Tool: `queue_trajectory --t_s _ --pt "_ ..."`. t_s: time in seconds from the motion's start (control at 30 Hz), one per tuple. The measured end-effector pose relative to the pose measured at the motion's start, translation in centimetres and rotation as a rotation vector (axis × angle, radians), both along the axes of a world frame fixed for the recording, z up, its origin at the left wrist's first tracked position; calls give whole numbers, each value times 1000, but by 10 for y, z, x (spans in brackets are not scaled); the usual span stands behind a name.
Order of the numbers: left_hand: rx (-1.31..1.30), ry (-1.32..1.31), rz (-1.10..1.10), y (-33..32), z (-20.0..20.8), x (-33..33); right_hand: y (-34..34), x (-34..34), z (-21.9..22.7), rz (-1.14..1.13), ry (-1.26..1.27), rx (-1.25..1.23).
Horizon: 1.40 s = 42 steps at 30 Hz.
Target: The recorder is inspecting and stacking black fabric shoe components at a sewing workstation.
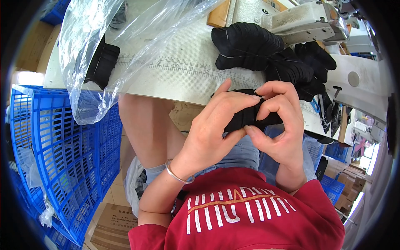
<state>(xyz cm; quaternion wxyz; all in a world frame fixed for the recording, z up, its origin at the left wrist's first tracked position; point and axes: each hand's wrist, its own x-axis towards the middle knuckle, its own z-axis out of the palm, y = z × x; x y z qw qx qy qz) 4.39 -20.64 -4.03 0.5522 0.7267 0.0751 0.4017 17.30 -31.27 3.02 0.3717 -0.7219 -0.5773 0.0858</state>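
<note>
In front of my lap, at the table's near edge, I hold a black fabric bundle [238, 120] that looks like a stack of folded pieces. My left hand [208, 125] wraps round its left part, thumb below and fingers over the top. Curled at the bundle's right part, my right hand [284, 121] pinches it between thumb and fingertips. My fingers hide part of the bundle. Just beyond my hands, more black bundles [249, 45] lie in a heap on the white table [166, 79], which has a ruler scale printed along it.
A clear plastic bag [89, 50] hangs over the table's left end, with another black bundle [103, 62] there. A sewing machine [296, 23] stands at the back right. Blue plastic crates [75, 146] are on the left, above a cardboard box [112, 227] on the floor.
</note>
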Motion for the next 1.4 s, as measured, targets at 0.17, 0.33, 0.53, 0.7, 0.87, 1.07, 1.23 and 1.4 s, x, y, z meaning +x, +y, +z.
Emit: queue_trajectory --t_s 0.17,0.33,0.53,0.7,0.87,1.07,1.23,1.4 --pt "9 11 4 1 -1 -1 -1 0 -1 -6 -8 -11" --pt "-127 42 -110 7 3 -7 -3 1 -2 -2 5 -17" --pt "-156 47 -116 10 -1 -13 -4 2 -5 -2 -8 -17" --pt "-95 22 -123 15 -8 -11 0 3 -3 -2 -10 50" --pt "-86 -18 -109 13 -15 -11 -2 4 -3 45 -52 -18" --pt "-146 -54 -128 12 -17 -10 -2 3 -2 26 -21 -28" --pt "-151 -64 -125 11 -18 -10 3 -2 0 10 -2 -8" --pt "-169 -68 -116 10 -16 -9 4 -5 -1 -17 -40 -11"
